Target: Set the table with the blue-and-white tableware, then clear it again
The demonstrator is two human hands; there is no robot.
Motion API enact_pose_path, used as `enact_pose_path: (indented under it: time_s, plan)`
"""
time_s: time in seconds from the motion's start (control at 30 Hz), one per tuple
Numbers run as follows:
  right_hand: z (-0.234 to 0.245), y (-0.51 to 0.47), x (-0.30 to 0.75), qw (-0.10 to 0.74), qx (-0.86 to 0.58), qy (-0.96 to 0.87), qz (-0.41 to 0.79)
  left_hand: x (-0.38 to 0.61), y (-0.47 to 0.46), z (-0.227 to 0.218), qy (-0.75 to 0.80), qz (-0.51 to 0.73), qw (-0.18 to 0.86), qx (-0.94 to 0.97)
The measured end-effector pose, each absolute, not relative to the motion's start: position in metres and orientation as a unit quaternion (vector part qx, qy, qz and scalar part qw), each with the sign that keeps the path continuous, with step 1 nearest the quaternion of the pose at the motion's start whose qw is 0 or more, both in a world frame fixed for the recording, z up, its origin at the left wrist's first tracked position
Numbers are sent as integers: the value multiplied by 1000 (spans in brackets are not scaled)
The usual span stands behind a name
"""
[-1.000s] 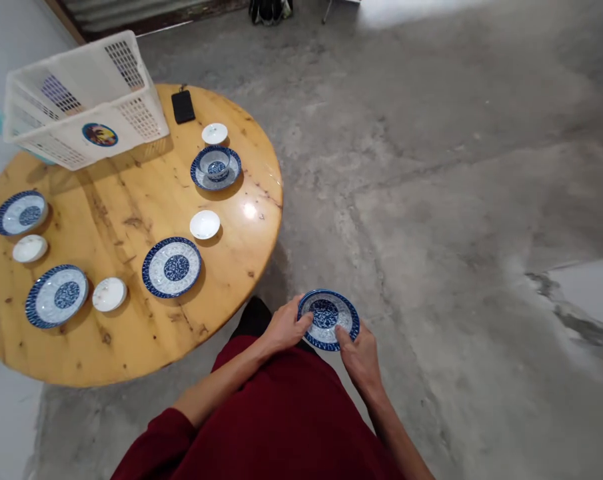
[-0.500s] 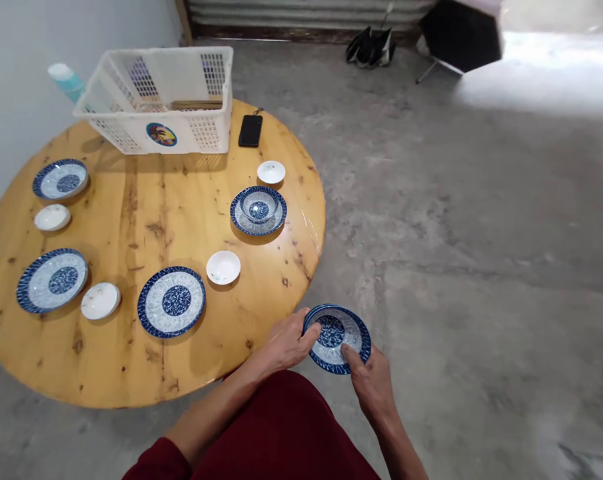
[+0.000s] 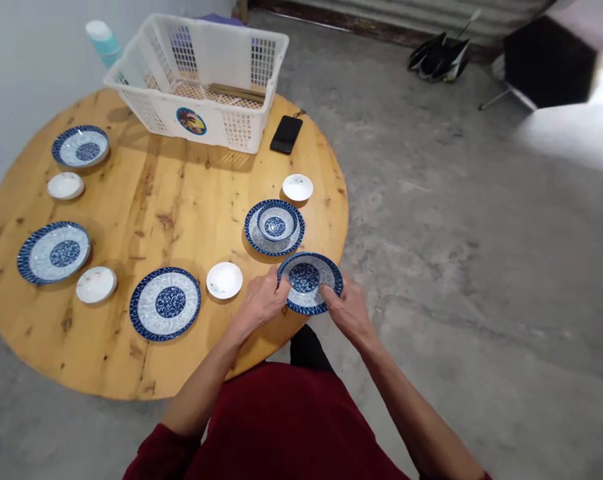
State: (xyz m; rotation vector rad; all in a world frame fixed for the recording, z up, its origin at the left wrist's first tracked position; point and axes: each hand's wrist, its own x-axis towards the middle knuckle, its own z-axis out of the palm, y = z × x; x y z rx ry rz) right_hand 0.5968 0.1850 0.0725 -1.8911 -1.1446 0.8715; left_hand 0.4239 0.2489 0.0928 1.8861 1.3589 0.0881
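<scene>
A shallow blue-and-white bowl (image 3: 305,279) is held over the table's right edge, slightly tilted. My left hand (image 3: 267,298) grips its left rim, thumb on the inside. On the opposite rim, my right hand (image 3: 346,307) is closed with its thumb also inside. Whether another bowl is nested beneath cannot be seen. Just beyond lies a blue-rimmed plate (image 3: 251,238) with a smaller patterned bowl (image 3: 275,225) on it. A small white bowl (image 3: 224,280) sits left of my left hand, and another white bowl (image 3: 298,188) stands behind the plate.
More blue-rimmed plates, one of them a near plate (image 3: 171,303), and small white bowls stand around the round wooden table (image 3: 206,220). At the back are a white plastic basket (image 3: 221,127), a phone (image 3: 286,135) and a blue bottle (image 3: 104,43). Umbrellas (image 3: 551,63) lie on the floor.
Both hands have carried the bowl forward and slightly left, from beside the table to over its edge near the plate. The view has turned and shifted.
</scene>
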Motion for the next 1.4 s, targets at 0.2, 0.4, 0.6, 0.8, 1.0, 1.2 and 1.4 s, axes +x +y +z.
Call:
enact_pose_path:
  time_s: [0.2, 0.4, 0.6, 0.8, 1.0, 1.2, 1.4]
  plan:
    - [66, 264, 623, 322, -688, -545, 353, 446, 288, 86, 645, 95, 335, 680]
    - [59, 332, 650, 233, -622, -637, 392, 469, 317, 79, 722, 171, 353, 569]
    - [67, 382, 665, 108, -558, -757, 322, 484, 334, 68, 753, 229, 392, 476]
    - [70, 403, 657, -58, -555, -799, 225, 488, 343, 65, 792, 184, 364, 455]
    - [60, 410, 657, -90, -540, -808, 217, 491, 347, 66, 803, 105, 331, 484]
    - [51, 416, 657, -84, -525, -815, 231, 487, 351, 63, 797, 18, 284, 532]
    - [49, 419, 654, -94, -498, -832, 226, 482, 355, 63, 795, -40, 270, 541]
